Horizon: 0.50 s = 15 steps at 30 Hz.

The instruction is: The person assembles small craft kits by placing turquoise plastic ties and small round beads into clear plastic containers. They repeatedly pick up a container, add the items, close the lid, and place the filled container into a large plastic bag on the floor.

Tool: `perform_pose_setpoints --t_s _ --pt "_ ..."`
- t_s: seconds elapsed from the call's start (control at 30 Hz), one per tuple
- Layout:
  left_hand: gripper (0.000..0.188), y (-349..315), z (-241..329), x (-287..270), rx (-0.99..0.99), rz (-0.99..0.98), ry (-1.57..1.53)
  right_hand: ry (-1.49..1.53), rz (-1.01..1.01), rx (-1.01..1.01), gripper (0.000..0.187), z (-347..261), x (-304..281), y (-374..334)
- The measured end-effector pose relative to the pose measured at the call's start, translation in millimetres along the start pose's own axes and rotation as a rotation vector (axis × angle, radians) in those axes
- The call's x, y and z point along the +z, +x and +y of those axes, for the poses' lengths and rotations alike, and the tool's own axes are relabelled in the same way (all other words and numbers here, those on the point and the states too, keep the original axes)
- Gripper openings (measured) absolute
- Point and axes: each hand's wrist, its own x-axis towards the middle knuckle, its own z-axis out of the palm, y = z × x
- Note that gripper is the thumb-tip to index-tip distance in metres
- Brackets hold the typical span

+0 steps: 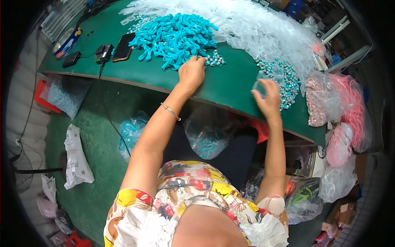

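Note:
My left hand [192, 75] reaches to the near right edge of a heap of turquoise cord loops [177, 37]. Its fingers are bent together beside a small cluster of silver and turquoise beads [214, 59], and what they pinch is hidden. Farther right, my right hand [269, 101] is closed, thumb against fingers, on a small clear plastic box [259, 87], slightly blurred. Right beside that hand lies a bigger pile of turquoise and silver beads [290, 86] with a few clear boxes on top.
Clear plastic boxes [263, 29] form a wide heap along the green table's [140, 74] far side. At left lie a phone [123, 47], a black device [103, 54] with a cable, and a round tin [66, 41]. Bags of pink cords [349, 107] hang at the right edge.

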Motion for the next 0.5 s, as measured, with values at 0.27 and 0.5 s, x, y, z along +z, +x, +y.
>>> perform_pose_setpoints --t_s 0.27,0.5 --pt "0.01 -19.1 1.3 -1.7 0.055 0.039 -0.113 0.111 -0.122 -0.042 0.034 -50.5 25.4 -15.4" --pt "0.011 -18.8 -5.6 3.3 0.01 0.021 -0.112 -0.348 0.059 0.293 0.013 11.6 -17.7 -42.0"
